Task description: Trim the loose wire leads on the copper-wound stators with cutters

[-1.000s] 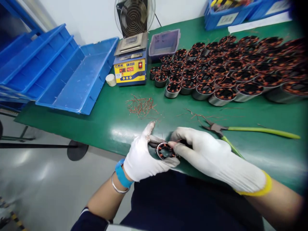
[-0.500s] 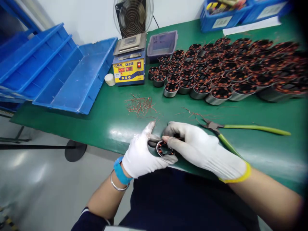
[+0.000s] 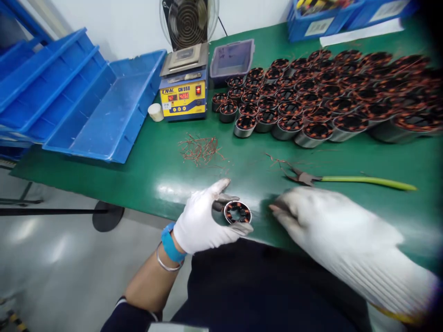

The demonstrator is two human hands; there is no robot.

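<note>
My left hand (image 3: 204,220), in a white glove, grips a small round stator (image 3: 237,212) with copper windings, holding it just above the near edge of the green table (image 3: 145,170). My right hand (image 3: 332,226), also gloved, hovers to the right of the stator and is blurred by motion. Its fingers look drawn together, but what they hold, if anything, is not clear. Green-handled cutters (image 3: 346,179) lie on the table just beyond my right hand.
Several rows of wound stators (image 3: 311,99) fill the back right. A yellow-and-blue solder pot (image 3: 183,85) stands at the back with a fan (image 3: 188,20) behind it. Cut copper wire scraps (image 3: 199,150) lie mid-table. Blue trays (image 3: 86,97) stand at the left, a grey box (image 3: 231,60) behind.
My right hand has let go of the stator and pulled away to the right. My left hand still holds the stator, now fully uncovered.
</note>
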